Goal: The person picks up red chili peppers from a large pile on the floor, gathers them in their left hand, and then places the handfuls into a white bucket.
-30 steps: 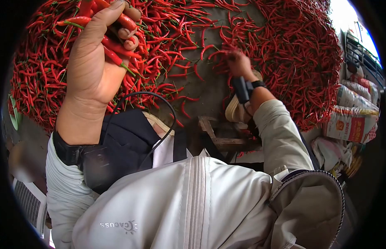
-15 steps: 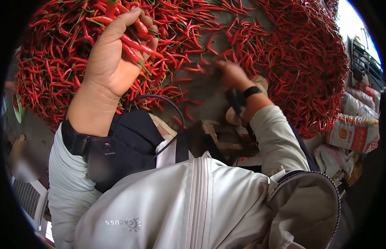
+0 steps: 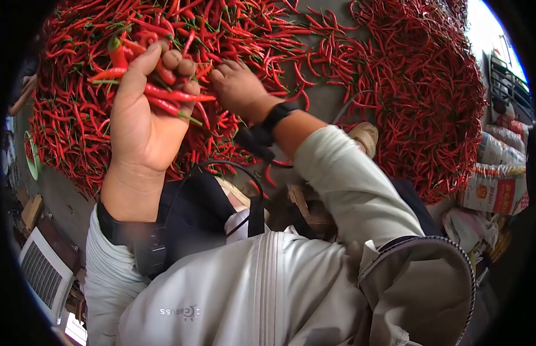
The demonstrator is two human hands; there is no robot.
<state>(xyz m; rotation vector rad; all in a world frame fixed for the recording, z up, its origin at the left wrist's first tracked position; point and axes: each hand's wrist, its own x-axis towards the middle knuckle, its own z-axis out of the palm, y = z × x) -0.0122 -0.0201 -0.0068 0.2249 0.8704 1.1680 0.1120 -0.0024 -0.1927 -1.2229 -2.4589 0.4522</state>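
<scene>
My left hand (image 3: pixel 147 115) is turned palm up, its fingers curled round several red chili peppers (image 3: pixel 178 95) with green stems. The chilies stick out on both sides of the fingers. My right hand (image 3: pixel 239 89) reaches across to the left pile of chili peppers (image 3: pixel 66 138), back of the hand up. Its fingers are bent down among the chilies, and the fingertips are hidden, so what they pinch cannot be made out. A black band (image 3: pixel 276 115) circles the right wrist.
A second, larger heap of red chilies (image 3: pixel 423 104) lies to the right. Grey floor (image 3: pixel 325 95) with scattered chilies runs between the heaps. Printed sacks (image 3: pixel 493 187) stand at the far right. A wooden stool (image 3: pixel 308 210) is between my legs. At left, another person's arm (image 3: pixel 23 95) shows.
My right hand has swung left from the floor between the heaps to the left pile, close to my left hand. The left hand keeps its chilies and sits slightly lower in view.
</scene>
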